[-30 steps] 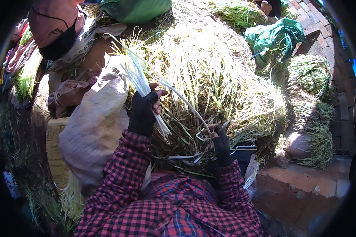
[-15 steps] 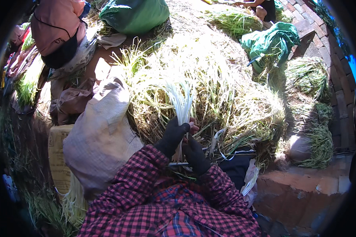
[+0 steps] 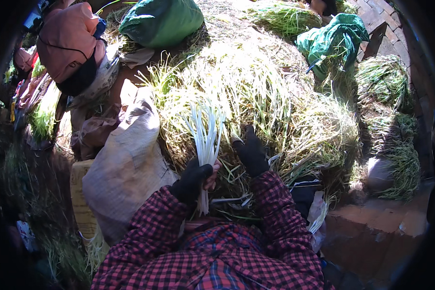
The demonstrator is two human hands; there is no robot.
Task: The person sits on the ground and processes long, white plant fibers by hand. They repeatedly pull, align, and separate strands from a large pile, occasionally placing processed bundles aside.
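My left hand (image 3: 194,178), in a dark glove with pale fingertips showing, is wrapped around a bunch of slender white stalks (image 3: 206,135). The bunch stands nearly upright, fanning out at its top, with its lower ends poking out below the fist. Apart from it, to the right, my gloved right hand (image 3: 252,152) reaches to the near side of a large heap of pale green and straw-coloured stalks (image 3: 256,92). Its thumb and forefinger are spread, and I make out nothing held between them. The other fingers are partly hidden.
A pale woven sack (image 3: 123,166) bulges left of my arms, beside a yellowish carton (image 3: 81,193). Green sacks (image 3: 162,21) lie beyond the heap. A person in a pink head covering (image 3: 65,41) sits at far left. Grassy bundles (image 3: 384,82) lie right, above a brick ledge (image 3: 377,222).
My hands have come apart. The left has moved left and slightly down with the white stalks; the right has gone up and right to the heap, its fingers spreading.
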